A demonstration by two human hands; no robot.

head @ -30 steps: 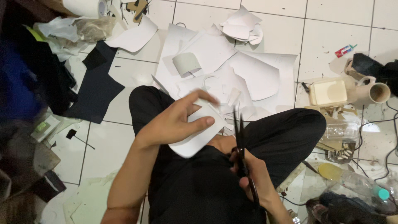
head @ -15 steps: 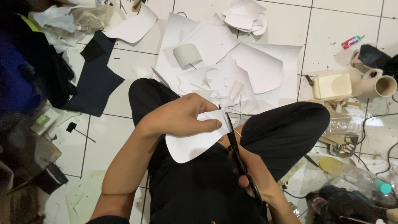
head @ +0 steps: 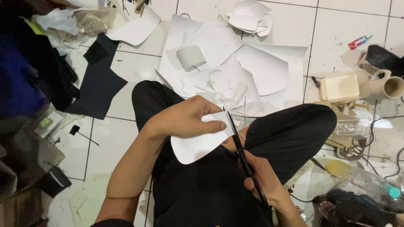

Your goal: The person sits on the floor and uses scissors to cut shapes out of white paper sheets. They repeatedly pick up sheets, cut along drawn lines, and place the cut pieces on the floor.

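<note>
I sit cross-legged on a white tiled floor in black trousers. My left hand (head: 185, 120) holds a curved white sheet piece (head: 198, 145) above my lap, thumb on top. My right hand (head: 263, 180) grips black scissors (head: 242, 153) by the handles. The blades point away from me and meet the right edge of the white piece, close to my left fingertips.
White sheets and offcuts (head: 235, 63) lie on the floor ahead. A dark fabric piece (head: 99, 86) lies left, beside a heap of bags and clutter. At right stand a cream box (head: 338, 86), a mug (head: 389, 86), cables and plastic bags.
The white piece has turned and dropped lower in my left hand. The scissors have moved left and their blades have closed onto its edge.
</note>
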